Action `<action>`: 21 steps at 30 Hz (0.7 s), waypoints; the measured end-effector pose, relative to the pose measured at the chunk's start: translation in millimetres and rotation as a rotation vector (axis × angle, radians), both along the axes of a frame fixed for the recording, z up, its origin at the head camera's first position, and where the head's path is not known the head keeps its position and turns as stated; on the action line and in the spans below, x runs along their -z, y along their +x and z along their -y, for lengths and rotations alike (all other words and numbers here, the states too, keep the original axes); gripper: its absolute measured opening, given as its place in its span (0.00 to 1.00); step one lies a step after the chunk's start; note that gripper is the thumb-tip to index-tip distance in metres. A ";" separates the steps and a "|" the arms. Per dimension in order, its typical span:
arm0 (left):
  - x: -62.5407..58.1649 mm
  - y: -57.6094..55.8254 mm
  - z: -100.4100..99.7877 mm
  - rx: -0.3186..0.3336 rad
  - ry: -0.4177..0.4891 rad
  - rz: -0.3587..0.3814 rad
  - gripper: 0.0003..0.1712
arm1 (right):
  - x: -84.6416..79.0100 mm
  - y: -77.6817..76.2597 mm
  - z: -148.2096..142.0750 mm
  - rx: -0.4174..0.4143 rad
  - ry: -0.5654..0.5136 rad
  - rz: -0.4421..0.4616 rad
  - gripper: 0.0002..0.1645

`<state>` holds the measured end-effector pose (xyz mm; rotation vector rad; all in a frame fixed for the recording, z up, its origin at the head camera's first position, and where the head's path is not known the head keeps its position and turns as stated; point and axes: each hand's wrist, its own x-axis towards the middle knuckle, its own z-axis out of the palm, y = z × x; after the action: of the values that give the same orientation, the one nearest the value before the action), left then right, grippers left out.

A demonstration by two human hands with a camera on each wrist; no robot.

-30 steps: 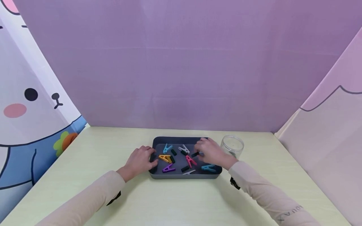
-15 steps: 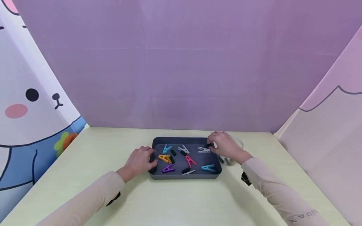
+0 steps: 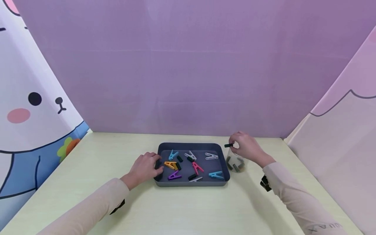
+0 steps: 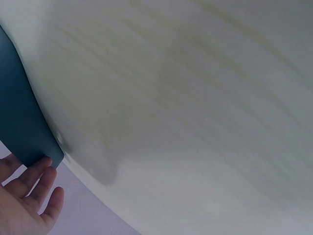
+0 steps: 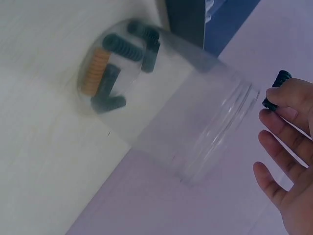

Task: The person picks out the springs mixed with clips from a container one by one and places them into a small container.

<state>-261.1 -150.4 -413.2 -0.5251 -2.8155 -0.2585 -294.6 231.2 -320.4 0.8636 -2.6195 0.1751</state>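
Note:
My right hand [image 3: 246, 147] pinches a dark green ridged cylinder [image 5: 277, 89] between thumb and fingers, above the mouth of a clear jar [image 5: 195, 132]. The jar stands on the table beside the tray's right end. Several dark ridged cylinders [image 5: 122, 47] and an orange one [image 5: 96, 72] lie at its bottom. My left hand [image 3: 144, 169] holds the left wall of a dark grey tray [image 3: 191, 183], with some fingers against the outside and the thumb over the rim. Inside the tray are several plastic clips, among them a pink clip [image 3: 197, 167] and a purple clip [image 3: 174, 175].
Several more dark cylinders, such as one near the back left [image 3: 180, 159], lie among the clips in the tray. The pale table [image 3: 188, 209] extends around it. A purple cloth [image 3: 188, 81] hangs behind, and printed cloths flank both sides.
My right hand has lifted the dark cylinder from the tray and carried it right to above the jar. A white clip it had covered now shows. My left hand stays at the tray's left wall.

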 end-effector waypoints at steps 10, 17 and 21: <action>0.2 0.1 -0.3 -0.002 0.002 -0.007 0.25 | 2.0 -3.3 -23.3 0.060 -0.043 0.023 0.05; -0.4 0.6 -0.3 -0.005 -0.009 -0.008 0.25 | 7.7 -4.1 -31.3 0.094 -0.043 0.035 0.06; -2.2 1.5 -1.1 -0.011 -0.005 0.001 0.25 | 12.5 -5.7 -34.4 0.115 -0.036 0.050 0.06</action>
<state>-259.5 -149.3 -411.1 -0.5105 -2.8195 -0.2495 -300.3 265.5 -332.8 0.7032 -2.6952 0.2153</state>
